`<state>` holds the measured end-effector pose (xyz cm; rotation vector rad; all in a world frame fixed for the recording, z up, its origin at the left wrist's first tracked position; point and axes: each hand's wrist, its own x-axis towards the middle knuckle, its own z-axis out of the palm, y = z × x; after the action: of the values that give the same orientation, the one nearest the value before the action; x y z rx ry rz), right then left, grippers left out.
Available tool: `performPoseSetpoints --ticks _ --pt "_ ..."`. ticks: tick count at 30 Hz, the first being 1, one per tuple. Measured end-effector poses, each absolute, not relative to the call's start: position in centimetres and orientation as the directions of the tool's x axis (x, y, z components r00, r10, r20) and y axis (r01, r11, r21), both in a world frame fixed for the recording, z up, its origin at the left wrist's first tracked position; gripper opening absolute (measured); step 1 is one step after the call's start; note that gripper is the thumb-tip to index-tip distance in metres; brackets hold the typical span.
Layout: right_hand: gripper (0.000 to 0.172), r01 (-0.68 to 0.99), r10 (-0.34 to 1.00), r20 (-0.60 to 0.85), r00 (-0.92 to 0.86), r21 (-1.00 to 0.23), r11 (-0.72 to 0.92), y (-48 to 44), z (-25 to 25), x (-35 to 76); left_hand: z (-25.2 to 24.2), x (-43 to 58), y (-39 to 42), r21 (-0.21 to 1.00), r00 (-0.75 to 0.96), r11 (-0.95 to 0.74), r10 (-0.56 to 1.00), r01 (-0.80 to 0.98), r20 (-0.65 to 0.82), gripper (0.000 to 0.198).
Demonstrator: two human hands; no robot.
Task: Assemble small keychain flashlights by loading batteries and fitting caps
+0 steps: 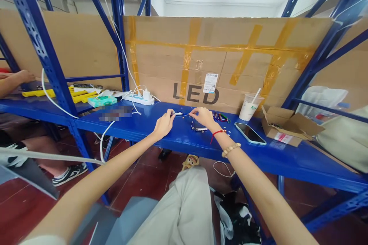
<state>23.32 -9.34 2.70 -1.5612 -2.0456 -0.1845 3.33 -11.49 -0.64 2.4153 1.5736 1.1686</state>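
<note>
Two bare forearms reach forward in my head-camera feed, over a long, glossy blue metal desk [149,118], and the hands meet near its back edge. I have the left hand [164,124] with its thumb and fingers pressed together, pinching a slim, silver, rod-shaped piece [178,113] that points toward the other hand. My right hand [202,117], a red cord and a beaded bracelet on its wrist, has thumb and forefinger brought together on what looks like a thin, bright blue strand [186,114]; the strand is too small for me to tell whether it touches the rod.

Just below the right hand, closer to the desk's front edge, I see a short, silver-and-dark cylinder [200,129] lying on its side. Beyond the right wrist, by the back edge, is a small tangle of multicoloured parts [221,117].

Toward the desk's right end stand a white plastic cup with a straw [248,108] against the back edge, a dark-screened smartphone [250,133] nearer the front, and an open brown cardboard box [287,126] just beside the phone. Left of the hands, along the back edge, I find a white power strip [138,98] and a turquoise-and-white soft packet [102,101].
</note>
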Motion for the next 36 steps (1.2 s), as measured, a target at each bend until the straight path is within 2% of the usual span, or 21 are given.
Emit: performPoseSetpoints --ticks 5,9,13,16,24,28,33,36 --pt "0.019 0.866 0.791 0.594 -0.144 -0.312 0.391 -10.7 1.9 23.8 -0.6 3.4 -11.6 0.372 0.239 -0.506 0.787 0.778 0.569 0.021" --pt "0.025 0.785 0.733 0.668 -0.128 -0.384 0.486 -10.1 1.3 21.9 -0.6 3.5 -11.5 0.36 0.267 -0.526 0.779 0.771 0.567 0.021" --pt "0.032 0.673 0.699 0.691 -0.183 -0.431 0.602 -9.2 1.2 19.0 -0.7 3.5 -11.2 0.366 0.296 -0.539 0.785 0.759 0.544 0.017" --pt "0.029 0.609 0.676 0.706 -0.212 -0.446 0.656 -9.3 0.9 17.6 -0.9 3.4 -11.1 0.385 0.274 -0.522 0.796 0.761 0.54 0.018" --pt "0.021 0.564 0.698 0.698 -0.16 -0.516 0.645 -10.1 0.4 17.2 -0.7 3.3 -11.4 0.418 0.227 -0.488 0.814 0.766 0.534 0.02" --pt "0.022 0.567 0.693 0.706 -0.146 -0.515 0.643 -9.8 0.5 17.4 -0.6 3.3 -11.3 0.427 0.228 -0.483 0.822 0.764 0.522 0.019" --pt "0.025 0.536 0.665 0.744 0.064 -0.587 0.606 -9.6 0.3 18.0 -0.6 3.2 -11.1 0.428 0.255 -0.498 0.822 0.754 0.509 0.02" --pt "0.024 0.512 0.654 0.755 0.042 -0.578 0.635 -9.5 0.1 18.3 -0.6 3.2 -11.1 0.425 0.26 -0.519 0.806 0.742 0.532 0.02"
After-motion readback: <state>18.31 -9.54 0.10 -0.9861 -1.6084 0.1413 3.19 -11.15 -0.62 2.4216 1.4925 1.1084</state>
